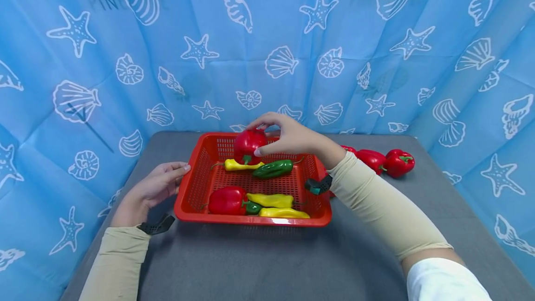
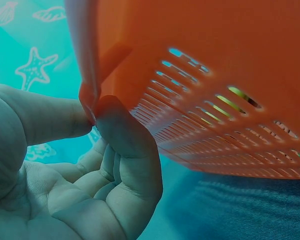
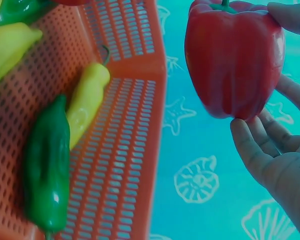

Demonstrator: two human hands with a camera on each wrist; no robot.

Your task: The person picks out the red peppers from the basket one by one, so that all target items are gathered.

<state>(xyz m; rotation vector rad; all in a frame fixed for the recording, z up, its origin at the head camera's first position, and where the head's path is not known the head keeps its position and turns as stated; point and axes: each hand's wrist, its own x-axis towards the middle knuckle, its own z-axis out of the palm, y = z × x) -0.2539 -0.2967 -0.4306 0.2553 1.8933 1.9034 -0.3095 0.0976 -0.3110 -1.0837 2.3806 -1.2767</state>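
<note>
My right hand [image 1: 290,134] holds a red bell pepper [image 1: 249,144] at the back of a red plastic basket [image 1: 252,219]. The right wrist view shows thumb and fingertips gripping the pepper [image 3: 234,60] at its two ends, apart from the basket wall. With thumb and bent forefinger, my left hand [image 1: 160,185] pinches the basket's left rim, as the left wrist view shows. Inside the basket lie a yellow pepper [image 1: 240,165] and a green pepper [image 1: 273,169] at the back. Another red bell pepper [image 1: 227,200], two yellow peppers [image 1: 271,200] and a green one [image 1: 253,208] lie in front.
Several red bell peppers [image 1: 399,163] lie on the grey table [image 1: 267,259] to the right of the basket, some partly hidden by my right arm. A blue curtain [image 1: 267,27] with white shells and starfish hangs behind and around the table.
</note>
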